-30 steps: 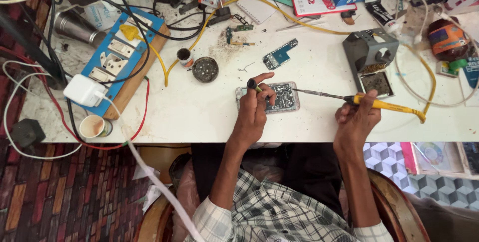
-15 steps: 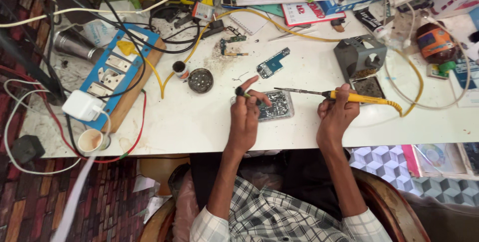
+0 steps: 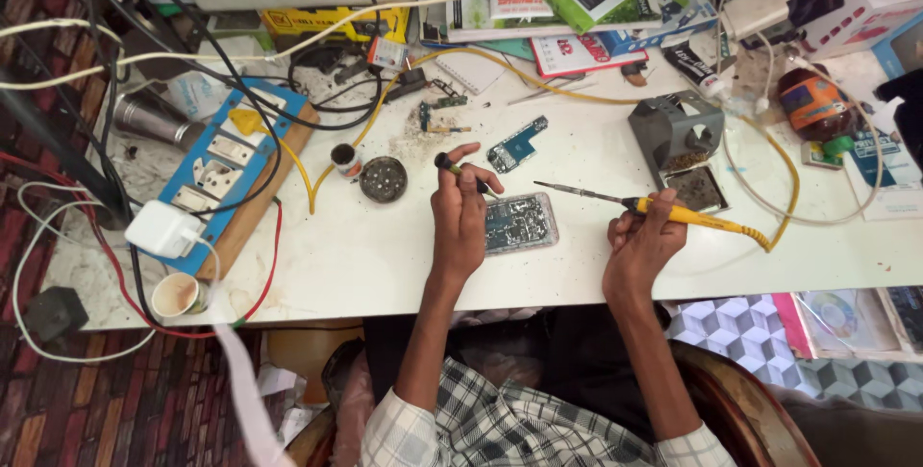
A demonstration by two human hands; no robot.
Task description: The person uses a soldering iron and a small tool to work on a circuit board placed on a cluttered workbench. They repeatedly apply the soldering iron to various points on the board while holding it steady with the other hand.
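The right hand [image 3: 642,241] is closed around the yellow handle of a soldering iron [image 3: 654,205], held like a pen so its thin tip points left, hovering just clear of the opened phone [image 3: 519,222]. That phone lies flat, circuit board up, near the front edge of the white workbench [image 3: 385,255], roughly at its middle, where both hands can reach it. The left hand [image 3: 460,212] pinches a small dark-handled tool [image 3: 452,166] between thumb and fingers, resting beside the phone's left end, seemingly to steady the work. A loose blue circuit board [image 3: 517,145] sits just behind, and a grey soldering stand [image 3: 678,135] stands toward the right rear, close enough to park the iron. A blue switchboard [image 3: 226,174] lies near the left edge.
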